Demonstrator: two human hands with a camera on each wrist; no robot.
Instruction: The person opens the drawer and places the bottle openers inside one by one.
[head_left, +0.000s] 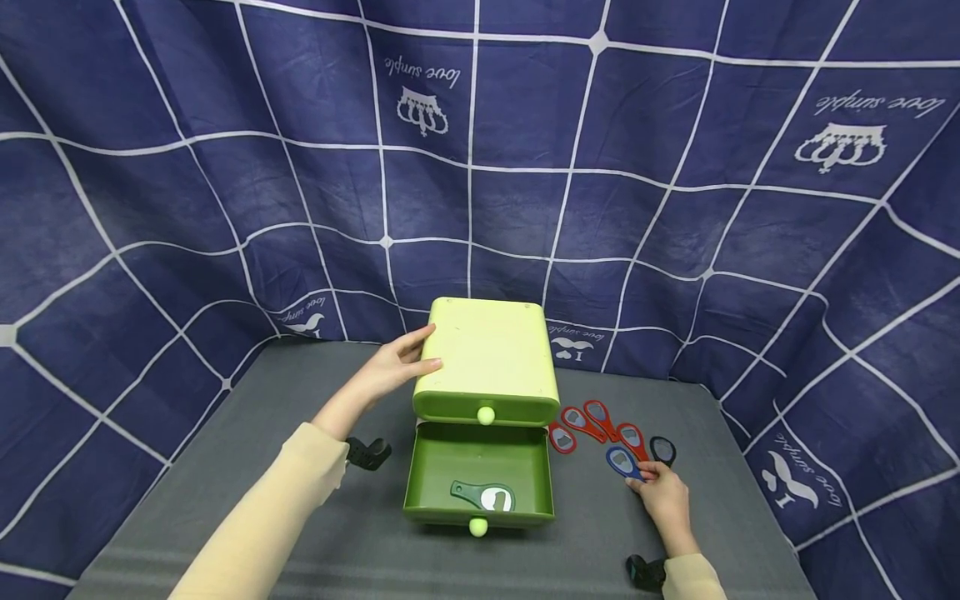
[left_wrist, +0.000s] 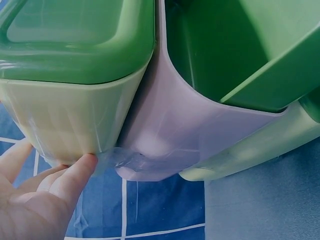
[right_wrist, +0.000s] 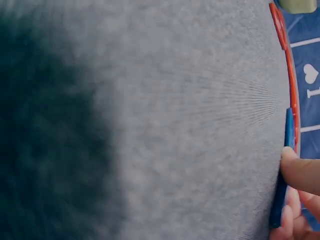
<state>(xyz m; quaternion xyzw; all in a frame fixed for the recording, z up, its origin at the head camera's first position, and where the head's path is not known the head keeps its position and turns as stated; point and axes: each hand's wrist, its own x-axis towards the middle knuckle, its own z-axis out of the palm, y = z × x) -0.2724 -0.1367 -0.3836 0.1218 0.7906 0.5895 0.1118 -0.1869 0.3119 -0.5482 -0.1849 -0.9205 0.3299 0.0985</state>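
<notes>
A small drawer cabinet with a yellow-green top (head_left: 491, 346) stands mid-table. Its lower green drawer (head_left: 427, 475) is pulled out, and a dark green bottle opener (head_left: 480, 496) lies inside. My left hand (head_left: 393, 364) rests on the cabinet's left side, thumb at the top edge; the left wrist view shows its fingertips (left_wrist: 90, 160) against the casing. Over at the right, my right hand (head_left: 663, 500) pinches a blue bottle opener (head_left: 624, 463) by its handle end. In the right wrist view the blue opener (right_wrist: 281, 187) appears edge-on between thumb and fingers, low over the grey cloth.
Several red bottle openers (head_left: 597, 419) lie to the right of the cabinet. A black opener (head_left: 663, 450) sits just beyond my right hand. The upper drawer (head_left: 450, 408) is closed. A blue checked curtain (head_left: 525, 200) hangs behind and around the grey tabletop (head_left: 315, 533).
</notes>
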